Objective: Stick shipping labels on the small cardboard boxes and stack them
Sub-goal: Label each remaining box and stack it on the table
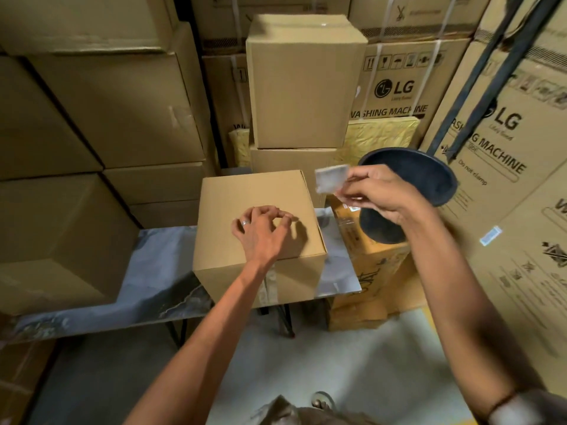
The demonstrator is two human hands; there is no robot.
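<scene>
My left hand (260, 223) rested with bent fingers on top of the small cardboard box (257, 228) on the table (92, 289). My right hand (372, 191) pinched a shipping label (331, 177), up beside the box's far right corner. The bare box top lay down and left of it.

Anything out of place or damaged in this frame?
Little stands out. A black tub sits tilted on a yellow carton right of the table, an odd item among boxes. The box looks intact under the left hand; the right hand pinches a blurred label.
</scene>
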